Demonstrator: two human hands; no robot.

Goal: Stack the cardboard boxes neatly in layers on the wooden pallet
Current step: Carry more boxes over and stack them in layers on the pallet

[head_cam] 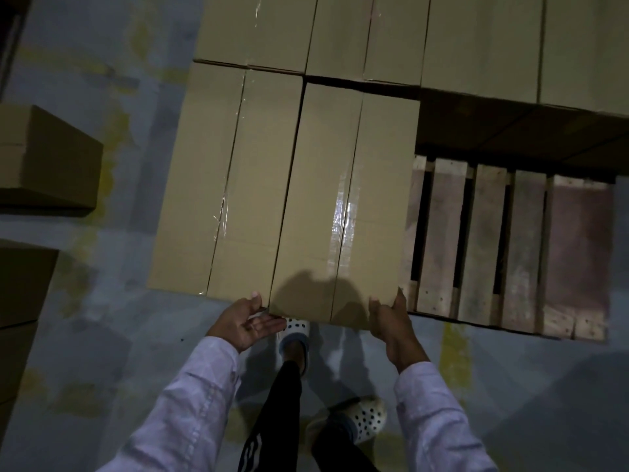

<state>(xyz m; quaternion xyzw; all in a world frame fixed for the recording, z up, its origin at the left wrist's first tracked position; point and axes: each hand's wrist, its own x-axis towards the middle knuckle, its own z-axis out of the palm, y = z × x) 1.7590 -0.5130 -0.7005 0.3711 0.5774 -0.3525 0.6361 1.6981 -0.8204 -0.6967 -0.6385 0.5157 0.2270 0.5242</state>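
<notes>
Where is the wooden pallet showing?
In the head view, bare wooden pallet slats show on the right, beside the box that the left hand and right hand touch.

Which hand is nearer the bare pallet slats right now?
Right. The right hand is at the near right corner of the box, just beside the bare slats. The left hand is at the box's near left corner, a full box-width farther from them.
</notes>
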